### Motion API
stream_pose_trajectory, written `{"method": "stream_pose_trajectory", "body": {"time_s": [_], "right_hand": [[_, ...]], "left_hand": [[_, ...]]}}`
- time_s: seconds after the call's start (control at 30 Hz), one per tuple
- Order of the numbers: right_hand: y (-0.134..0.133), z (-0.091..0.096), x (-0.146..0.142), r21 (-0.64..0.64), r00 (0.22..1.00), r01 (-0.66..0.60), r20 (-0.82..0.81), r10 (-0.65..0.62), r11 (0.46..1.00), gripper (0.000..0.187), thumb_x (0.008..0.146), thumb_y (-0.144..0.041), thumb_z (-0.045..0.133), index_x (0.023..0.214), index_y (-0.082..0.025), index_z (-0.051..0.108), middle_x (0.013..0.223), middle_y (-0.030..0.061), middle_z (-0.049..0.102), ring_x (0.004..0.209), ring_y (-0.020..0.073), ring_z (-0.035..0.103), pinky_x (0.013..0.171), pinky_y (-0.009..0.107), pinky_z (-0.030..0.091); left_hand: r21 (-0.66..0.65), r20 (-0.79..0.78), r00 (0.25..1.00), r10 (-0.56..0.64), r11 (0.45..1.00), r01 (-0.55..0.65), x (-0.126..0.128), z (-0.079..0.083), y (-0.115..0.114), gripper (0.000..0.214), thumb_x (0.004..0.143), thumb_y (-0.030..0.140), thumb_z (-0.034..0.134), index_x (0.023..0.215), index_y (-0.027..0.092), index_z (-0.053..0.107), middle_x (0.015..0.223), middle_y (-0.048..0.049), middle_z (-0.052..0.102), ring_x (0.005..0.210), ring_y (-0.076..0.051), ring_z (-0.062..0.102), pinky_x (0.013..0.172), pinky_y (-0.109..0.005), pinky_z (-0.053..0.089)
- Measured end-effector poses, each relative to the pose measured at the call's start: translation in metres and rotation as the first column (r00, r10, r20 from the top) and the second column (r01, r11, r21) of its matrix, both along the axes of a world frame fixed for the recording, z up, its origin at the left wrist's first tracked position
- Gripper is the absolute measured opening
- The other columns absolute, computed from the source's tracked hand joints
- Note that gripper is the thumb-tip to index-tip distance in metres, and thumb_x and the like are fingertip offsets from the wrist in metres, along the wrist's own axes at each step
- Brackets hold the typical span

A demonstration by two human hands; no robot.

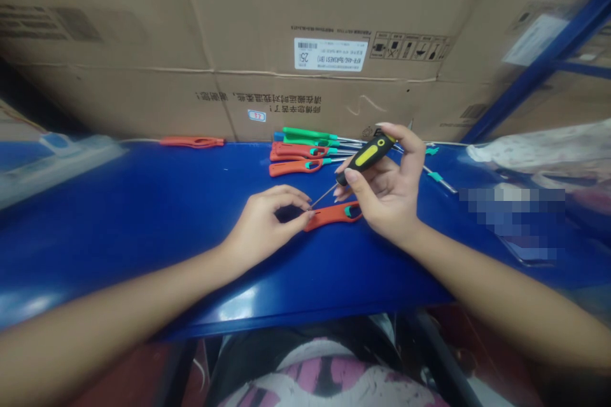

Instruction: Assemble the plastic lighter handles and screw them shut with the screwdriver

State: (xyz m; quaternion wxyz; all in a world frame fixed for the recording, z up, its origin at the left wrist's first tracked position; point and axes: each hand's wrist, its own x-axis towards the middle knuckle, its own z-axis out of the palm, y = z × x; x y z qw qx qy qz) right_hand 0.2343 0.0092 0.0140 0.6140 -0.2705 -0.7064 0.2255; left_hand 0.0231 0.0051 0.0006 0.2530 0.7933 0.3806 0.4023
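Observation:
My right hand [396, 187] grips a black and yellow screwdriver [370, 156], its thin shaft slanting down to the left. The shaft's tip meets the rear end of an orange long-nosed lighter [329, 217] with a green trigger, which lies on the blue table. At that same end, the thumb and fingers of my left hand [267, 219] are pinched together on the lighter, close beside the tip. What lies right under those fingertips is too small to make out. The lighter's front part is hidden behind my right hand.
Several orange and green lighters [296, 168] lie side by side beyond my hands. Another orange lighter [193, 142] rests at the back left, near a blurred clear plastic item [62, 162]. A large cardboard box [248, 32] walls off the back. White cloth [539, 146] is at right.

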Motion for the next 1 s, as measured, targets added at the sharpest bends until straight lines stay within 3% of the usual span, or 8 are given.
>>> {"method": "stream_pose_trajectory", "body": {"time_s": [0.33, 0.67, 0.73, 0.87, 1.0], "right_hand": [[-0.002, 0.002, 0.001, -0.031, 0.998, -0.046, 0.042, 0.047, 0.998, 0.055, 0.095, -0.041, 0.064, 0.139, -0.039, 0.031, 0.105, 0.0034, 0.065, 0.075, 0.0170, 0.072, 0.057, 0.030, 0.065], [-0.005, 0.005, 0.007, 0.000, 0.986, -0.110, 0.129, 0.109, 0.994, 0.059, 0.095, -0.037, 0.065, 0.145, -0.039, 0.033, 0.099, 0.0016, 0.067, 0.068, 0.0157, 0.071, 0.056, 0.030, 0.064], [-0.005, 0.006, 0.006, 0.007, 0.989, -0.084, 0.119, 0.083, 0.996, 0.059, 0.094, -0.038, 0.066, 0.144, -0.039, 0.034, 0.099, 0.0021, 0.068, 0.069, 0.0164, 0.071, 0.055, 0.030, 0.064], [-0.004, 0.004, 0.004, 0.041, 0.995, -0.060, 0.087, 0.056, 0.997, 0.060, 0.093, -0.032, 0.068, 0.143, -0.040, 0.036, 0.104, 0.0031, 0.067, 0.075, 0.0170, 0.072, 0.055, 0.029, 0.065], [-0.002, -0.004, 0.003, 0.049, 0.991, -0.067, 0.118, 0.061, 0.997, 0.063, 0.093, -0.027, 0.067, 0.145, -0.038, 0.034, 0.120, 0.0061, 0.064, 0.083, 0.0182, 0.072, 0.058, 0.031, 0.066]], "left_hand": [[0.042, -0.037, 0.999, -0.039, 0.998, 0.040, -0.001, -0.001, 0.000, 0.007, 0.086, 0.025, 0.074, 0.086, 0.020, 0.078, 0.101, -0.0054, 0.077, 0.095, -0.020, 0.071, 0.091, -0.036, 0.056], [0.062, -0.064, 0.988, -0.138, 0.988, 0.142, 0.000, -0.002, -0.001, 0.004, 0.085, 0.025, 0.077, 0.085, 0.021, 0.078, 0.101, -0.0043, 0.077, 0.099, -0.020, 0.069, 0.093, -0.036, 0.054], [0.048, -0.106, 0.985, -0.138, 0.988, 0.144, -0.001, -0.001, 0.000, 0.012, 0.084, 0.030, 0.079, 0.092, 0.021, 0.077, 0.104, -0.0046, 0.077, 0.101, -0.021, 0.069, 0.095, -0.037, 0.054], [0.013, -0.245, 0.965, -0.097, 0.995, 0.103, -0.003, -0.004, 0.003, 0.049, 0.076, 0.040, 0.084, 0.118, 0.020, 0.068, 0.119, -0.0076, 0.073, 0.110, -0.027, 0.067, 0.098, -0.043, 0.053], [-0.023, -0.285, 0.953, -0.103, 0.995, 0.101, -0.003, -0.008, 0.004, 0.040, 0.079, 0.025, 0.077, 0.118, 0.019, 0.067, 0.119, -0.0076, 0.074, 0.108, -0.025, 0.069, 0.096, -0.041, 0.055]]}}
